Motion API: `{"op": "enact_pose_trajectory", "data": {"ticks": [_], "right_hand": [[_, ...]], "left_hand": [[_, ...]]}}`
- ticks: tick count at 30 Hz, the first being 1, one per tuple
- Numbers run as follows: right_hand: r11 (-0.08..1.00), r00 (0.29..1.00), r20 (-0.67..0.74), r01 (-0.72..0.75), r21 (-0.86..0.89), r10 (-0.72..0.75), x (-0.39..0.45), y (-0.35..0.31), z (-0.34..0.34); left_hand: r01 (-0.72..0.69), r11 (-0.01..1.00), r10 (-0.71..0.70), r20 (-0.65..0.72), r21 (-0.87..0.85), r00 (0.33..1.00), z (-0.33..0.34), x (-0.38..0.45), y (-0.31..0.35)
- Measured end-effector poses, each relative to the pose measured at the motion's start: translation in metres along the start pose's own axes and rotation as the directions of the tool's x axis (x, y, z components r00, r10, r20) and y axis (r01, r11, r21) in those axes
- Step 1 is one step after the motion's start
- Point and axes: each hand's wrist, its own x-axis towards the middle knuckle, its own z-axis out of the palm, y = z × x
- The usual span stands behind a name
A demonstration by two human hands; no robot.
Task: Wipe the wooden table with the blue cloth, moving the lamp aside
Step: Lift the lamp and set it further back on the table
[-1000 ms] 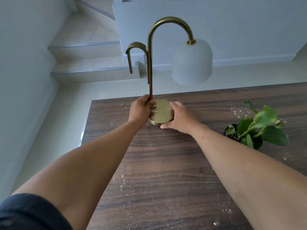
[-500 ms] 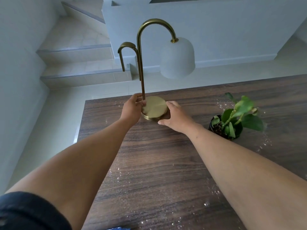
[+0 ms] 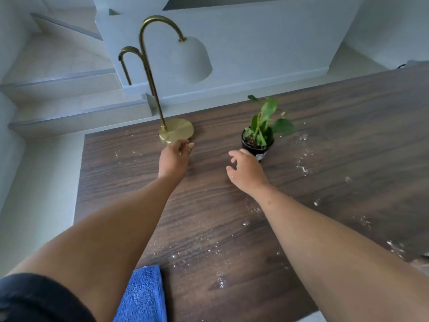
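A brass lamp (image 3: 176,133) with a round base, a curved stem and a white shade stands near the far left edge of the dark wooden table (image 3: 348,140). My left hand (image 3: 174,158) hovers just in front of the base, fingers relaxed, holding nothing. My right hand (image 3: 245,169) is off the lamp, in front of the plant pot, fingers loosely spread and empty. The folded blue cloth (image 3: 142,295) lies at the near edge of the table, partly hidden under my left arm. White crumbs or powder are scattered over the wood.
A small green plant in a black pot (image 3: 256,142) stands right of the lamp, just beyond my right hand. Past the table's far edge are pale floor tiles, steps (image 3: 62,76) at the left and a white wall.
Both hands have let go of the lamp base and drawn back toward me. The lamp now stands on its own near the far left edge. The blue cloth has come into view.
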Motion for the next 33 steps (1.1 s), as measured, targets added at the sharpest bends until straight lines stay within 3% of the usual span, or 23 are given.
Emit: {"op": "enact_pose_trajectory", "data": {"ticks": [7,10,13,21,33], "right_hand": [[0.978,0.974,-0.098,-0.198,0.063,0.204,-0.028,0.058,-0.034],[0.935,0.942,-0.125,-0.281,0.217,0.312,-0.021,0.070,-0.044],[0.859,0.927,-0.062,-0.314,0.405,0.369,-0.006,0.072,-0.052],[0.812,0.962,-0.091,-0.165,0.560,0.258,0.037,0.065,-0.047],[0.875,0.996,0.030,-0.090,0.475,0.086,0.174,0.038,-0.029]], "left_hand": [[-0.051,0.999,0.047,0.234,0.012,0.971,0.068,-0.009,0.050],[-0.038,0.999,0.027,0.337,0.027,0.941,0.086,-0.010,0.059],[-0.028,1.000,0.029,0.340,-0.006,0.940,0.094,-0.008,0.061],[0.096,0.958,-0.002,0.328,-0.270,0.945,0.100,0.017,0.065],[0.175,0.950,-0.127,0.190,-0.260,0.973,0.086,0.119,0.051]]}}
